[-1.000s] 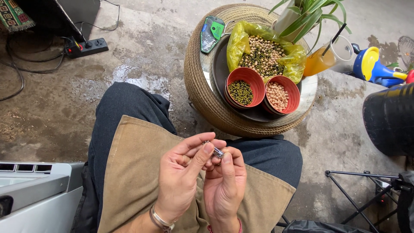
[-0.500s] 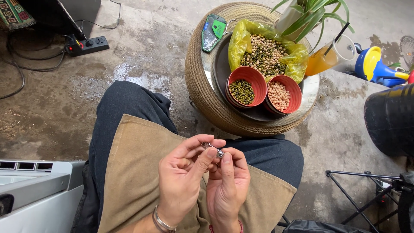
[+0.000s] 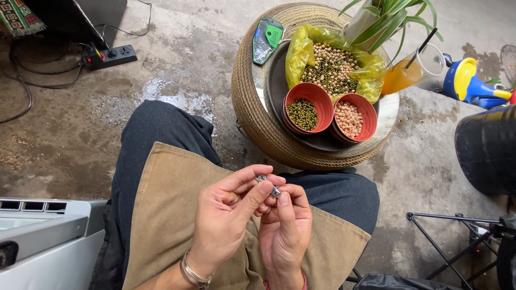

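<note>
Two hands meet over the lap in the head view, and between their fingertips is a small metal piece (image 3: 269, 185). Its long axis runs at a slant, from upper left to lower right in the picture, with the lower end pointing toward the right thumb. It looks silver and shiny, short and narrow, with a rounder part at the upper end; it is too small to tell more. The left hand (image 3: 228, 215) comes up from the lower left, palm turned inward, and its thumb and first fingers are closed narrowly on the upper end of the piece. The right hand (image 3: 285, 231) stands more upright just beside it, touching the left one, and its thumb presses the lower end against the curled fingers. Both hands are above a tan apron (image 3: 161, 215) that covers dark trousers. Farther ahead, well apart from the hands, a round woven stool (image 3: 258, 118) carries a metal tray (image 3: 277, 80) with two red bowls of beans (image 3: 308, 107) and a yellow bag (image 3: 301, 51) of mixed beans.
</note>
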